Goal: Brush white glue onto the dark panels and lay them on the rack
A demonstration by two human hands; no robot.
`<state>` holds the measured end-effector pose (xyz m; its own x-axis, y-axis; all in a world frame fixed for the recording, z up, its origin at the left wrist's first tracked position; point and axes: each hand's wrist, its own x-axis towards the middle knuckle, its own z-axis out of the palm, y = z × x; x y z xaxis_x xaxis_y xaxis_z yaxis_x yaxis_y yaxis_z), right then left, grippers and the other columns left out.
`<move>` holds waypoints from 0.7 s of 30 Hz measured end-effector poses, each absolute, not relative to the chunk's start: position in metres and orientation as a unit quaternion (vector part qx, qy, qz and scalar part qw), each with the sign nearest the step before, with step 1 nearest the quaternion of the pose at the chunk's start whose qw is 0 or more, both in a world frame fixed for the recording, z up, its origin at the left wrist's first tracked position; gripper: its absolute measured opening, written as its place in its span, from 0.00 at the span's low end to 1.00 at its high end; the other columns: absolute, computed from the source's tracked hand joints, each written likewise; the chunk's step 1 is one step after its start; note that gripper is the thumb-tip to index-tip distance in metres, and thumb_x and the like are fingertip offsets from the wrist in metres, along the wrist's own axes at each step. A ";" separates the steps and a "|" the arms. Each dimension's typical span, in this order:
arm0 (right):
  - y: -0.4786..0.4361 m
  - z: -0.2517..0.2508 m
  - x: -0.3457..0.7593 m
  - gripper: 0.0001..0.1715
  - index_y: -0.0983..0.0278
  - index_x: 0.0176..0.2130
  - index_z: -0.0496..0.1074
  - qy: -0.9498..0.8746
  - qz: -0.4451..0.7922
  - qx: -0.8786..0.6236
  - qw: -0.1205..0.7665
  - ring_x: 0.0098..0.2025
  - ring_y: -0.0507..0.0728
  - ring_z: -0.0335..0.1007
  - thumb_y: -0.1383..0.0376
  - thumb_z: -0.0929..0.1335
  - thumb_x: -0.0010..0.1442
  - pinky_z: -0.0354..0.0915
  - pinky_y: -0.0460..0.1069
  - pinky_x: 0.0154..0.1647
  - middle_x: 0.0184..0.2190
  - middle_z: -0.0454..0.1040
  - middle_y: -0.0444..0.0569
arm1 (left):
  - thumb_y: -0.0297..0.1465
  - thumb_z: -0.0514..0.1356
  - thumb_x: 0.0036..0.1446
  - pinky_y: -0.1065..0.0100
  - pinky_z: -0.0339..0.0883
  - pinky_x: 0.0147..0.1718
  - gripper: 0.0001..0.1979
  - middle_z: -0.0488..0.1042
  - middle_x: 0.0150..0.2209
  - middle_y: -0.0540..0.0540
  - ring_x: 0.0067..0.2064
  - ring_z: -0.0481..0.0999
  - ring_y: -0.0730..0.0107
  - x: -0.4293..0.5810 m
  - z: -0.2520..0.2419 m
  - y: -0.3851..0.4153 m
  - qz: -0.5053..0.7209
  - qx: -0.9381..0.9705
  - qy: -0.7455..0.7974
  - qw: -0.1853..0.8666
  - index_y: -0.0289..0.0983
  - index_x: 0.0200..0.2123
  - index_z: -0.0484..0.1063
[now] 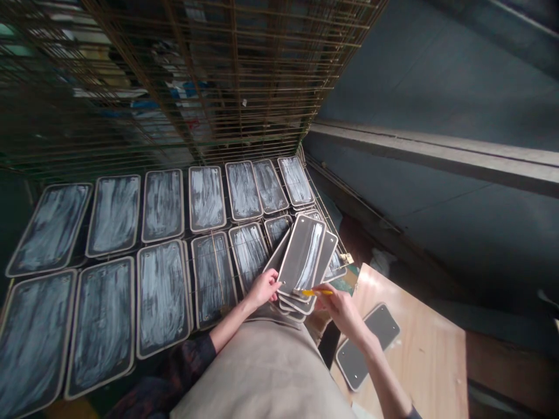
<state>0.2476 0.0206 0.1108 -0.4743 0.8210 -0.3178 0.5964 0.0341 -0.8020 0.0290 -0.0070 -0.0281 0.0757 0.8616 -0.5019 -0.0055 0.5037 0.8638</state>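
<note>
Head view showed both bare hands at a small fanned stack of dark, pale-rimmed panels, just in front of the person's beige apron [262,372]. The left hand [265,288] had its thumb and fingers closed on the lower left edge of the top panel [290,256], which lay tilted to the right at its far end. In the right hand [343,311], thumb and fingers were pinched around a yellow tool [321,292], its tip pointing left at the near end of a white streak [312,253] that ran lengthwise along the panel's right side; the rest of that face was plain dark grey. Corners of the lower panels [329,250] stuck out beneath on both sides. To the left and beyond, streaky white-coated panels [161,297] lay in two rows, some overlapping, with thin wires between them. Behind the rows rose a wire rack [236,75]. On the right, a plain grey panel [382,326] lay aslant on a wood-grain tabletop [428,349], partly hidden by the right forearm. A bluish-grey wall [437,75] stood further off on that side.
</note>
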 end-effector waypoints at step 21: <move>0.165 0.063 0.201 0.14 0.60 0.45 0.69 -0.810 0.221 -0.500 0.213 0.32 0.55 0.76 0.60 0.60 0.64 0.67 0.47 0.34 0.31 0.78 0.46 | 0.28 0.56 0.53 0.80 0.57 0.13 0.24 0.62 0.21 0.59 0.15 0.68 0.80 0.030 -0.035 -0.010 0.361 0.354 0.591 0.628 0.38 0.55 0.60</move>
<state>0.2011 0.1646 0.0627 -0.4098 0.9036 0.1248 0.7148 0.4031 -0.5714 0.0303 -0.0098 -0.0347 0.0406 0.8726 -0.4868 -0.0355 0.4882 0.8720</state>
